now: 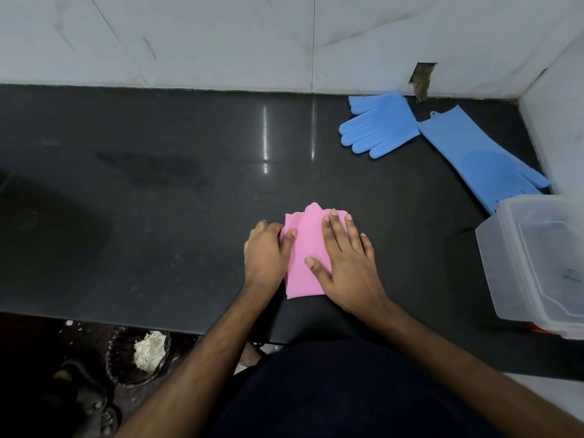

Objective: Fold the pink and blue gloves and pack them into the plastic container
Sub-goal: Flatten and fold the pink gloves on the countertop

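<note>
A folded pink glove (306, 245) lies on the black countertop (158, 200) near its front edge. My left hand (267, 256) rests at the glove's left edge, fingers curled onto it. My right hand (347, 263) lies flat on the glove's right half, fingers spread, pressing it down. Two blue gloves lie unfolded at the back right: one (377, 123) with its fingers pointing left, the other (480, 159) stretched diagonally toward the container. The clear plastic container (534, 263) stands at the right edge, tilted, with its opening facing me.
A white tiled wall (284, 39) runs along the back of the counter, with a side wall at the far right. Below the counter's front edge at the left are a dark bin with white scraps (139, 355) and a sandalled foot.
</note>
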`<action>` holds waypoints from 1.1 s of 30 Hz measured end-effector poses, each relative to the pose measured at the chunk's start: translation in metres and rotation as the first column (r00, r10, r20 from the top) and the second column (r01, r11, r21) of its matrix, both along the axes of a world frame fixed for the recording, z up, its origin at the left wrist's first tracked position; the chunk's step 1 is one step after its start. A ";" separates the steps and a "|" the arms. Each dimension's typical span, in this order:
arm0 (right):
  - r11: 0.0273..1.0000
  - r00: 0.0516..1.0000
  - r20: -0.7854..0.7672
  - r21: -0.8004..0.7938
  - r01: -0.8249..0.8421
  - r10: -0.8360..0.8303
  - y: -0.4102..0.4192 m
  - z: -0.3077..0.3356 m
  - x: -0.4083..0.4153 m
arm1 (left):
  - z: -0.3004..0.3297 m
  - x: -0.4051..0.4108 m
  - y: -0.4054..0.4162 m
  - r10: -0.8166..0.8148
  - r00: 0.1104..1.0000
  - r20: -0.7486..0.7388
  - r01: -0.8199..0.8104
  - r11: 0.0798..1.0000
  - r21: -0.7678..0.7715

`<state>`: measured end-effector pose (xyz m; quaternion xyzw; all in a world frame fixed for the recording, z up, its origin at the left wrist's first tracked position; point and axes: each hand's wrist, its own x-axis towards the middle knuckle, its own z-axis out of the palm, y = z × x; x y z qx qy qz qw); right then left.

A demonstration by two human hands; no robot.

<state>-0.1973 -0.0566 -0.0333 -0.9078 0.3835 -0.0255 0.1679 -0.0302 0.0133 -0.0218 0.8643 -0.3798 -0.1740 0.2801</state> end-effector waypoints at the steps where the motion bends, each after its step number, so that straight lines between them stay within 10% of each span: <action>1: 1.000 1.000 0.004 -0.010 0.004 -0.004 0.000 -0.002 0.000 | 0.001 0.000 0.000 -0.002 1.000 0.000 0.002 1.000 0.001; 9: 0.998 0.997 0.079 0.056 -0.006 0.002 -0.001 0.005 0.000 | 0.007 0.004 -0.004 -0.008 0.999 -0.032 0.009 0.999 0.052; 13: 0.954 0.929 0.288 0.254 0.159 -0.232 -0.001 0.025 -0.009 | 0.011 0.005 -0.005 0.028 0.985 -0.170 -0.026 1.000 0.017; 17: 0.881 0.903 0.151 0.332 0.338 -0.403 -0.014 0.036 -0.024 | 0.016 0.003 -0.005 0.029 0.944 -0.329 -0.059 0.995 -0.082; 24: 0.814 0.887 0.137 0.478 0.330 -0.440 -0.032 0.041 -0.010 | 0.026 -0.002 -0.009 0.048 0.766 -0.641 -0.128 0.989 -0.079; 33: 0.434 0.823 0.168 0.895 0.103 -0.542 -0.051 0.053 0.019 | 0.027 0.031 0.003 0.068 0.475 -0.877 -0.310 0.946 -0.095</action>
